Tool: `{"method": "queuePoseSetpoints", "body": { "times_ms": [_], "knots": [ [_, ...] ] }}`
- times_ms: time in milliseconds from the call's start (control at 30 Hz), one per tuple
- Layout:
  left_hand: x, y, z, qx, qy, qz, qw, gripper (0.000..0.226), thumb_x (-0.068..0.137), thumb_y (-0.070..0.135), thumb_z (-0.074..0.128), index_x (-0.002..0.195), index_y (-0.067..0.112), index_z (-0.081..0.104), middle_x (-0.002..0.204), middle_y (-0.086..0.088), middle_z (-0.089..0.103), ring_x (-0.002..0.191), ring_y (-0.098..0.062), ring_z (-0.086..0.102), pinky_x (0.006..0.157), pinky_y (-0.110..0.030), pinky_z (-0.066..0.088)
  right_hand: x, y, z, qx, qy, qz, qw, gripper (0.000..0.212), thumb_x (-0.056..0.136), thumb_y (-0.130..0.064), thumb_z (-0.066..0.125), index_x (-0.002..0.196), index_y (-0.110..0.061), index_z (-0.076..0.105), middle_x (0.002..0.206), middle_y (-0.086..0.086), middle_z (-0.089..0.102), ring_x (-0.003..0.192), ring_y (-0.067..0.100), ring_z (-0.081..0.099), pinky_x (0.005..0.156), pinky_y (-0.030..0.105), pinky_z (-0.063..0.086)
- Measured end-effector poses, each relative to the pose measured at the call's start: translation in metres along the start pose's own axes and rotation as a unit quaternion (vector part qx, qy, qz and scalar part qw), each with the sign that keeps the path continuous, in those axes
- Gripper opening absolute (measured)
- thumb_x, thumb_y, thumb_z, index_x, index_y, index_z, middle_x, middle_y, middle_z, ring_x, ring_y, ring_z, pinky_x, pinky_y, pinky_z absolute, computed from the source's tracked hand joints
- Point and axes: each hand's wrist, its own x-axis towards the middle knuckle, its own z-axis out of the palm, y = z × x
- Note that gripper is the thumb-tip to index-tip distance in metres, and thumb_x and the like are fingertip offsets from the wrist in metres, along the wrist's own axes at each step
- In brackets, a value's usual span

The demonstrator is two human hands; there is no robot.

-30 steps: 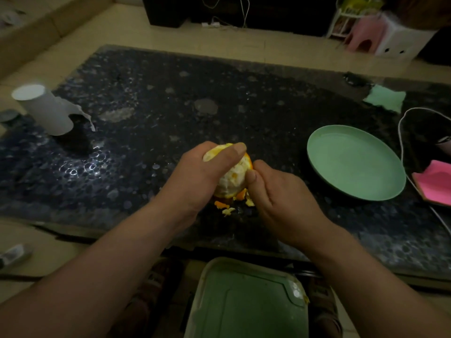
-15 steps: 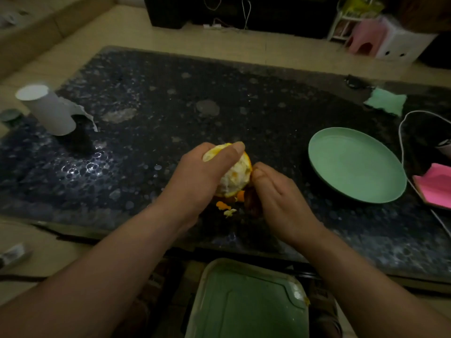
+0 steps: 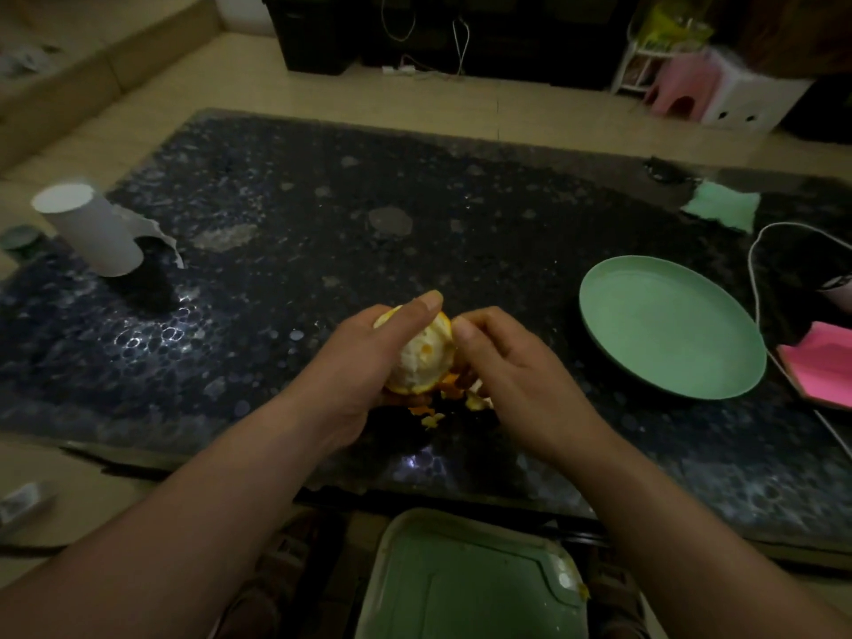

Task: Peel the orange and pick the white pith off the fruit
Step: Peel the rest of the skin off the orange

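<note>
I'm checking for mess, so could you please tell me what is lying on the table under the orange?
Small orange peel scraps lie on the dark table below the orange. The left hand and right hand hide anything more.

**Colours and patterns in dim light**

The tabletop (image 3: 461, 232) is black, speckled all over with pale grey round flecks and a few larger grey blotches. The orange (image 3: 422, 357) shows whitish-yellow where it is bare, with bright orange rind along its edges; the scraps of peel (image 3: 431, 415) under it are orange and yellow. The plate (image 3: 668, 325) is plain mint green, as are the cloth (image 3: 721, 209) and the bin lid (image 3: 461, 588), which has a cream rim. The paper roll (image 3: 90, 230) is white, the folded pad (image 3: 825, 366) bright pink, the stool (image 3: 682, 87) pale pink, and the floor (image 3: 276, 92) beige.
</note>
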Motion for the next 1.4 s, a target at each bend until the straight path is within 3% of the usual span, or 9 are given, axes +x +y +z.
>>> {"method": "queuePoseSetpoints", "body": {
  "times_ms": [233, 433, 600, 800, 900, 1000, 1100, 1167, 1400],
  "knots": [
    [-0.002, -0.007, 0.006, 0.015, -0.003, 0.061, 0.998, 0.055, 0.074, 0.061, 0.084, 0.102, 0.015, 0.075, 0.098, -0.011, 0.079, 0.09, -0.025, 0.076, 0.082, -0.046, 0.06, -0.006, 0.006, 0.004, -0.151, 0.029, -0.105, 0.982, 0.027, 0.11, -0.043, 0.038, 0.101, -0.023, 0.053, 0.079, -0.005, 0.064, 0.071, 0.013, 0.062, 0.065, 0.044, 0.049],
    [-0.002, -0.002, 0.008, 0.051, 0.024, 0.115, 0.992, 0.058, 0.069, 0.062, 0.081, 0.099, 0.014, 0.073, 0.087, -0.002, 0.077, 0.08, -0.015, 0.073, 0.076, -0.037, 0.059, -0.005, 0.011, 0.007, -0.111, 0.068, -0.107, 0.986, 0.023, 0.112, -0.036, 0.042, 0.1, -0.022, 0.056, 0.08, -0.005, 0.065, 0.072, 0.014, 0.062, 0.065, 0.043, 0.049],
    [-0.002, -0.002, -0.002, 0.167, 0.023, 0.147, 0.975, 0.053, 0.071, 0.066, 0.078, 0.097, 0.02, 0.071, 0.089, -0.002, 0.076, 0.081, -0.017, 0.074, 0.076, -0.042, 0.061, -0.003, 0.003, -0.004, -0.295, -0.018, -0.11, 0.949, 0.027, 0.108, -0.046, 0.031, 0.095, -0.026, 0.043, 0.076, -0.006, 0.055, 0.066, 0.016, 0.056, 0.061, 0.042, 0.041],
    [-0.006, 0.002, -0.002, 0.052, -0.054, 0.138, 0.988, 0.043, 0.075, 0.057, 0.08, 0.094, 0.02, 0.073, 0.084, -0.001, 0.072, 0.077, -0.016, 0.07, 0.063, -0.031, 0.056, -0.002, 0.003, -0.003, -0.072, 0.039, -0.059, 0.995, 0.03, 0.111, -0.028, 0.046, 0.085, -0.018, 0.058, 0.07, -0.006, 0.06, 0.062, 0.006, 0.052, 0.058, 0.029, 0.041],
    [-0.005, 0.003, 0.002, -0.009, -0.039, 0.098, 0.994, 0.045, 0.077, 0.055, 0.084, 0.097, 0.019, 0.068, 0.082, 0.002, 0.072, 0.074, -0.014, 0.07, 0.054, -0.026, 0.053, 0.0, 0.007, -0.002, 0.038, 0.037, -0.015, 0.998, 0.03, 0.112, -0.028, 0.048, 0.088, -0.022, 0.066, 0.07, -0.005, 0.064, 0.063, 0.009, 0.056, 0.063, 0.032, 0.045],
    [0.004, -0.001, -0.003, 0.016, 0.013, 0.062, 0.998, 0.074, 0.062, 0.07, 0.088, 0.11, 0.017, 0.066, 0.098, -0.002, 0.077, 0.089, -0.019, 0.075, 0.068, -0.036, 0.061, 0.002, 0.019, -0.004, -0.067, 0.059, 0.008, 0.996, 0.024, 0.11, -0.026, 0.051, 0.108, -0.037, 0.072, 0.082, -0.012, 0.071, 0.071, 0.001, 0.065, 0.065, 0.021, 0.048],
    [0.007, -0.006, -0.007, 0.045, 0.027, 0.06, 0.997, 0.081, 0.057, 0.07, 0.091, 0.113, 0.017, 0.065, 0.101, -0.003, 0.078, 0.092, -0.02, 0.076, 0.078, -0.041, 0.062, 0.003, 0.024, -0.003, -0.114, 0.038, 0.026, 0.992, 0.032, 0.11, -0.025, 0.051, 0.131, -0.042, 0.069, 0.102, -0.018, 0.072, 0.087, -0.009, 0.065, 0.069, 0.009, 0.048],
    [0.007, -0.009, -0.008, 0.053, 0.016, 0.065, 0.996, 0.077, 0.057, 0.065, 0.091, 0.113, 0.018, 0.066, 0.1, -0.002, 0.079, 0.09, -0.019, 0.077, 0.075, -0.037, 0.06, 0.004, 0.024, -0.002, -0.119, 0.039, 0.027, 0.992, 0.033, 0.109, -0.031, 0.053, 0.137, -0.042, 0.065, 0.113, -0.017, 0.072, 0.096, -0.005, 0.067, 0.08, 0.018, 0.055],
    [0.004, -0.01, -0.008, 0.175, -0.039, 0.086, 0.98, 0.065, 0.077, 0.033, 0.095, 0.13, 0.027, 0.058, 0.117, -0.002, 0.072, 0.099, -0.013, 0.074, 0.083, -0.031, 0.064, -0.001, 0.013, -0.011, -0.012, -0.003, 0.008, 1.0, 0.019, 0.107, -0.042, 0.057, 0.12, -0.041, 0.07, 0.099, -0.012, 0.076, 0.086, 0.007, 0.073, 0.077, 0.032, 0.059]
  ]
}}
